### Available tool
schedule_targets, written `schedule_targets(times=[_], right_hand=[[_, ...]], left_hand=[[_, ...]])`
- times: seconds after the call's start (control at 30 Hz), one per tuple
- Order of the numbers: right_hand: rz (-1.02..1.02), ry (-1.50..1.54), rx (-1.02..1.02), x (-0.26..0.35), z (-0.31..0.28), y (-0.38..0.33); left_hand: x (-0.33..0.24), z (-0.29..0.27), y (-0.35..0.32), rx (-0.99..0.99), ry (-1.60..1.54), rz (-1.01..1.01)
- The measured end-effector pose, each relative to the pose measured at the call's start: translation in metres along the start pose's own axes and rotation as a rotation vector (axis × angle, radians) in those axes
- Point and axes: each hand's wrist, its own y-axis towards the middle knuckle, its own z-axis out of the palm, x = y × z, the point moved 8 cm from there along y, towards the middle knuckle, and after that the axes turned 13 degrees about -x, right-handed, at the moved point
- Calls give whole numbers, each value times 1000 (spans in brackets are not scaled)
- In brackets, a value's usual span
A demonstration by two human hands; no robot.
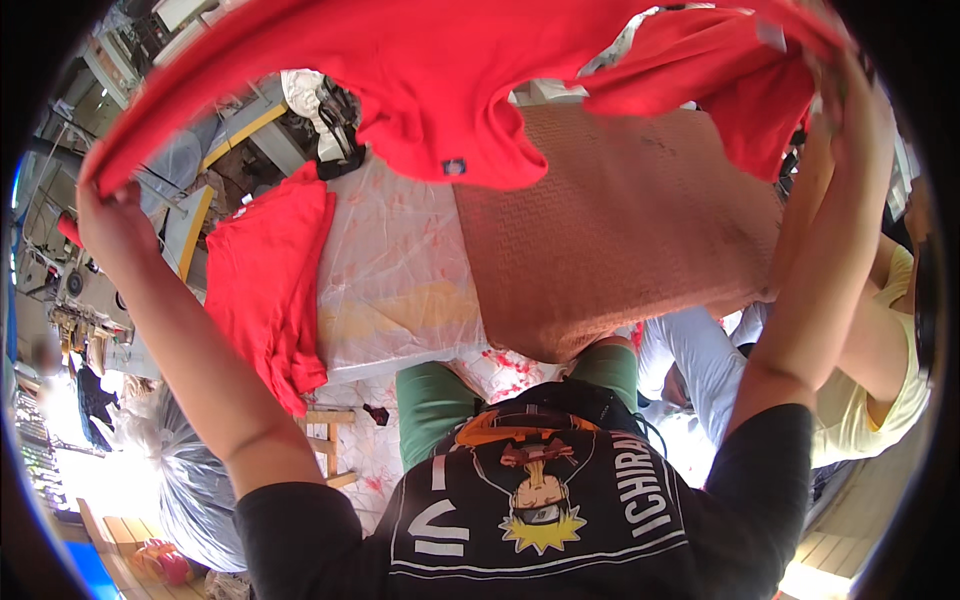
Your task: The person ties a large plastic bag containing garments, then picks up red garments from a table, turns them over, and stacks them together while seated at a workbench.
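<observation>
A red knit garment [440, 80] is stretched wide between my hands above the far part of the table, slightly blurred by motion. Its neckline, with a small dark label, hangs toward me. On the left, my left hand [118, 215] has its fingers closed round one end of the cloth. My right hand [838, 100] grips the opposite end at the upper right, its fingers partly hidden. Below the left side of the held garment, a second red garment [265, 280] lies over the table's left edge and droops down.
The table has a plastic-covered part [400, 260] and a brown textured mat [610, 230]. A black and white machine [325, 120] stands at the back. A person in a yellow top [900, 340] sits close on the right. A stuffed plastic bag [185, 480] and wooden stool [325, 445] stand lower left.
</observation>
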Motion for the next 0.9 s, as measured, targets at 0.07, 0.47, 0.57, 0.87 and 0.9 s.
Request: schedule_targets(times=[0.07,0.47,0.57,0.87,0.9], right_hand=[[-14,-276,181,-1,-37,-57],[715,-2,651,-104,-98,-196],[918,-339,524,-134,-61,-235],[544,-650,741,-170,-38,-274],[463,-588,779,-175,-31,-287]], left_hand=[[15,-29,-50,86,-114,-115],[119,-154,-174,155,-115,-675],[165,-171,-184,56,281,-710],[152,-24,-313,784,810,-77],[137,3,-342,870,725,-63]])
